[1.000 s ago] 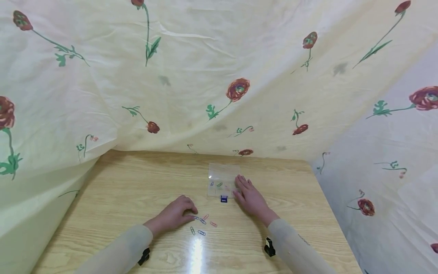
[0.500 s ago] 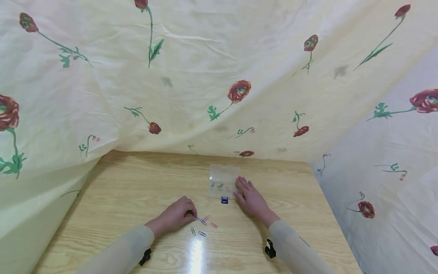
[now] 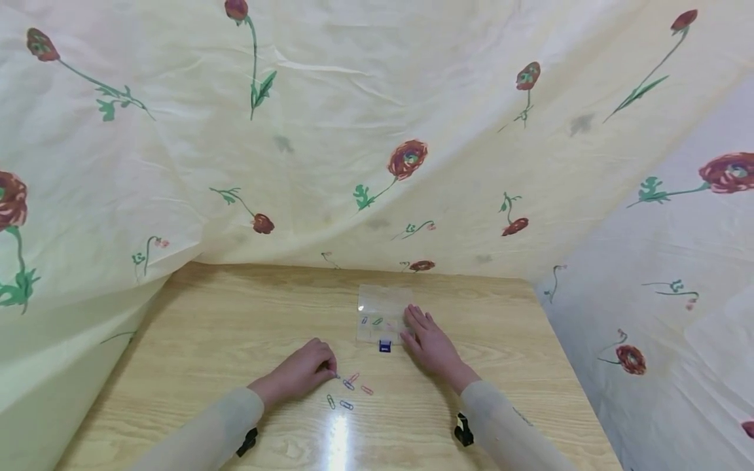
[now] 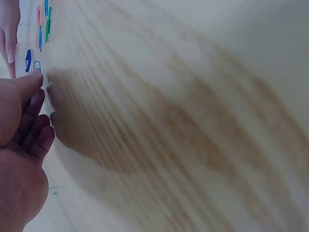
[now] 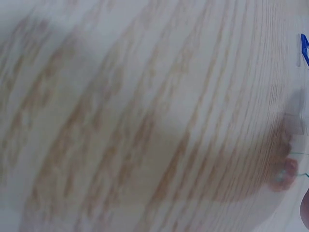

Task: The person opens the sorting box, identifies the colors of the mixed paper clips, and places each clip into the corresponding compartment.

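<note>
My left hand (image 3: pixel 299 369) pinches a small blue paper clip (image 4: pixel 37 65) between thumb and forefinger, close over the table; most of the clip is hidden by the fingertips in the head view. Just right of it lie a blue paper clip (image 3: pixel 349 384) and a red one (image 3: pixel 353 377) that overlap. A clear plastic box (image 3: pixel 383 297) stands farther back with its lid folded open. Its compartments hold a blue paper clip (image 3: pixel 364 320), a green one (image 3: pixel 377 321) and a faint pink one. My right hand (image 3: pixel 432 343) rests with straight fingers along the box's right edge.
Nearer me on the wooden table (image 3: pixel 253 294) lie a pink paper clip (image 3: pixel 367 390), a green paper clip (image 3: pixel 331 401) and another blue clip (image 3: pixel 346 405). A blue latch (image 3: pixel 385 346) juts from the box's front. Flowered cloth (image 3: pixel 330 196) hangs behind the table.
The left thumb and forefinger have come together on the blue paper clip and drawn it slightly away from the other clips. The right hand has stayed at the box.
</note>
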{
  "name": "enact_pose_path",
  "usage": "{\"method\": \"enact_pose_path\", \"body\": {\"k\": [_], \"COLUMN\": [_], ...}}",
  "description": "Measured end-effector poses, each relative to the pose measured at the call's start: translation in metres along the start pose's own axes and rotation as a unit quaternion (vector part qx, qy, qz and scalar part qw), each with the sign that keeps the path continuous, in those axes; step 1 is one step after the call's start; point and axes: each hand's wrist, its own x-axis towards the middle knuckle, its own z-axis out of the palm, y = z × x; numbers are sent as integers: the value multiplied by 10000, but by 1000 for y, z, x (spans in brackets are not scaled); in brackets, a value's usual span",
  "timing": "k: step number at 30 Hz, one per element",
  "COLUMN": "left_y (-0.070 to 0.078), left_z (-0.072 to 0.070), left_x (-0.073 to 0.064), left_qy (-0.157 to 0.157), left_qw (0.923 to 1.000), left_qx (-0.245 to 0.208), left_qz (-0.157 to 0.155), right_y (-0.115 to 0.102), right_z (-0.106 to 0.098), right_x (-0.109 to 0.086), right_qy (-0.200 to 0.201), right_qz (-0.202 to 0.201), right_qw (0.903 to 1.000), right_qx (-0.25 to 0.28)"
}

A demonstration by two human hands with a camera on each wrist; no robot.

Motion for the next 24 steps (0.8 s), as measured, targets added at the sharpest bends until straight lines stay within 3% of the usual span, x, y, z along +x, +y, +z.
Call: {"method": "enact_pose_path", "body": {"k": [5,14,24], "left_y": [4,12,17], "left_z": [-10,-34,-36], "left_x": [10,40,65], "left_qy": [-64,153,193], "left_qw": [9998,9993,9995], "left_qx": [-7,325,259], "left_qz": [-196,59,-23], "right_y": [0,0,1], "right_z": [0,2,2], "right_x": [-1,0,0], "right_qy": [135,218,193], "right_qz": [-79,-119,-129], "right_qw": [9999,9997,9997], "right_qx": [26,-10,-20]}}
